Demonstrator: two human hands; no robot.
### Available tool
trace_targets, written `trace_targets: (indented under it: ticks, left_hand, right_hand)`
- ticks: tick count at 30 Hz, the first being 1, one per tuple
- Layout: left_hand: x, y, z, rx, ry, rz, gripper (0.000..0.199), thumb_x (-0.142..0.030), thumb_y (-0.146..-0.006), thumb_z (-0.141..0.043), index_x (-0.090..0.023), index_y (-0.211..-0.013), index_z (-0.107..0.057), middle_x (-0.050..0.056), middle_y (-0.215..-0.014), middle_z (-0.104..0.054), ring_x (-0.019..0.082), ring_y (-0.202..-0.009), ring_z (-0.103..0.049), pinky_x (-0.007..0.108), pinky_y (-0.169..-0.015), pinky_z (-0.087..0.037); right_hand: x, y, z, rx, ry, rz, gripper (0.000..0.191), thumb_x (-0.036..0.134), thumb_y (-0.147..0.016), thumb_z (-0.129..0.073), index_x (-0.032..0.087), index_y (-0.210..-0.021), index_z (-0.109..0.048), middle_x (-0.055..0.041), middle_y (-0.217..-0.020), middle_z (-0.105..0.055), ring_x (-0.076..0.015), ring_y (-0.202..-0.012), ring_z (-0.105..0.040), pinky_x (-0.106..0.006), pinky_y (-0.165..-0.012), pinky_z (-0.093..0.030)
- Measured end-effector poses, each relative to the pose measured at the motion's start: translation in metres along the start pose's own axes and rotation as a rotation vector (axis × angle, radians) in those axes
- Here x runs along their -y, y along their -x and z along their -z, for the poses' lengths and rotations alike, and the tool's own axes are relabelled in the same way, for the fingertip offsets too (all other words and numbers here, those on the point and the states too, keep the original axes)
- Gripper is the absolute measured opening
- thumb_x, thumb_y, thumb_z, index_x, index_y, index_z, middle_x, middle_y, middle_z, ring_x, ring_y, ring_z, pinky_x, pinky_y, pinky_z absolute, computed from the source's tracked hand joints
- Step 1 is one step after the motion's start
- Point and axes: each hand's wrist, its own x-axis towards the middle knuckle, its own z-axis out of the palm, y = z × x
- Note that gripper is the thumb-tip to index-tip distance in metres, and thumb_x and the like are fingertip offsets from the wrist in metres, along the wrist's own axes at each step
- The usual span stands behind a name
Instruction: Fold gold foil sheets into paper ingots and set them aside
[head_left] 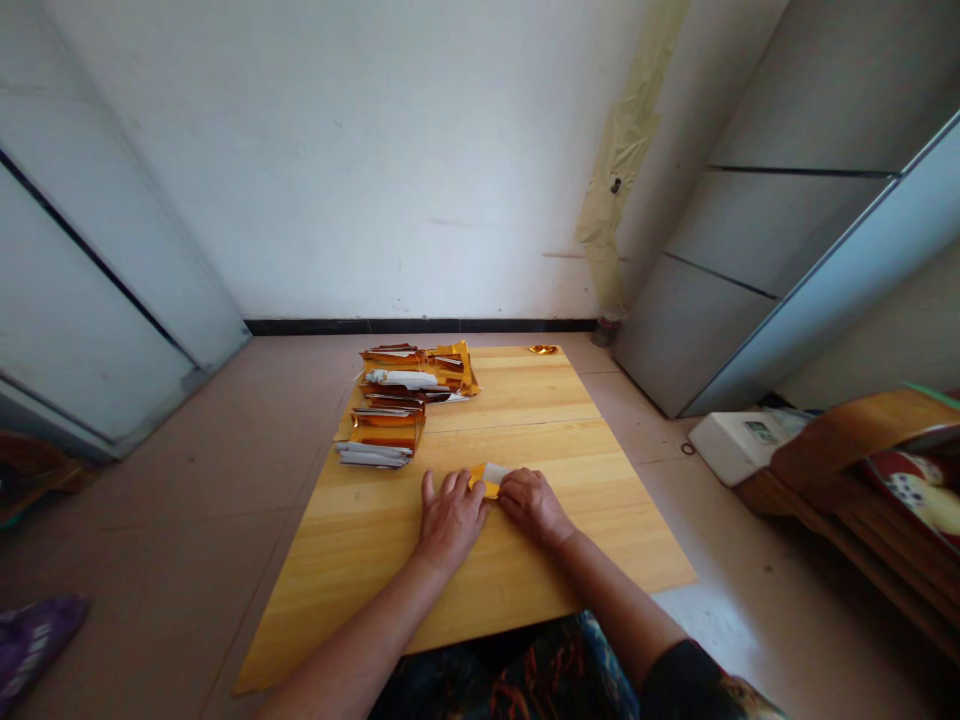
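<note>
A small sheet of gold foil paper with a whitish patch lies on the wooden table in front of me. My left hand is at its left edge, fingers bent and the thumb and forefinger closed on the paper. At the right edge, my right hand has its fingers pressed together on the paper; the fingertips are partly hidden. Beyond my left hand are stacked folded gold foil papers with white edges. More folded gold papers lie in a pile behind them.
The wooden table stands on a tiled floor near a white wall. A scrap of gold foil lies at its far right corner. To the right are a grey refrigerator, a white box and a wooden seat. A purple bag lies left.
</note>
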Motion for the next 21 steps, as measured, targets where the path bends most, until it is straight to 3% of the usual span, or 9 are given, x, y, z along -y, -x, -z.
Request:
trace_targets:
  ticks: [5,10,16,21]
  left_hand:
    - [-0.004,0.000,-0.006,0.004,-0.060,0.007,0.018,-0.022,-0.086,-0.049,-0.026,-0.097,-0.063,0.009,-0.116,-0.059,0.024,-0.106,-0.051,0.060,-0.103,-0.021]
    - [-0.002,0.003,-0.008,0.008,-0.066,-0.003,0.021,-0.020,-0.088,-0.046,-0.027,-0.099,-0.062,0.009,-0.118,-0.058,0.024,-0.107,-0.051,0.061,-0.103,-0.020]
    - [0.000,0.004,-0.009,0.012,-0.030,-0.005,0.023,-0.019,-0.088,-0.044,-0.027,-0.100,-0.062,0.009,-0.120,-0.057,0.024,-0.108,-0.051,0.061,-0.103,-0.020]
    - [0.001,0.005,-0.010,0.021,-0.044,-0.007,0.023,-0.020,-0.089,-0.043,-0.027,-0.100,-0.062,0.009,-0.121,-0.056,0.024,-0.109,-0.050,0.060,-0.102,-0.023]
  right_hand:
    - [-0.008,0.005,0.012,0.017,-0.167,0.056,0.009,0.027,-0.081,-0.061,0.019,-0.084,-0.063,-0.0044,-0.088,-0.064,-0.0165,-0.083,-0.054,-0.029,-0.075,-0.039]
    - [-0.016,0.012,0.009,-0.065,-0.191,0.057,0.024,0.022,-0.074,-0.065,0.018,-0.098,-0.063,-0.0081,-0.102,-0.061,-0.0188,-0.092,-0.054,-0.031,-0.081,-0.043]
    - [-0.019,0.007,0.001,-0.063,-0.154,0.003,0.011,0.016,-0.077,-0.060,0.021,-0.082,-0.068,-0.0058,-0.093,-0.062,-0.0174,-0.087,-0.055,-0.029,-0.078,-0.043]
    - [-0.026,0.004,0.002,-0.023,-0.199,0.011,0.010,0.017,-0.080,-0.060,0.021,-0.081,-0.069,-0.0051,-0.092,-0.062,-0.0158,-0.087,-0.056,-0.028,-0.078,-0.044]
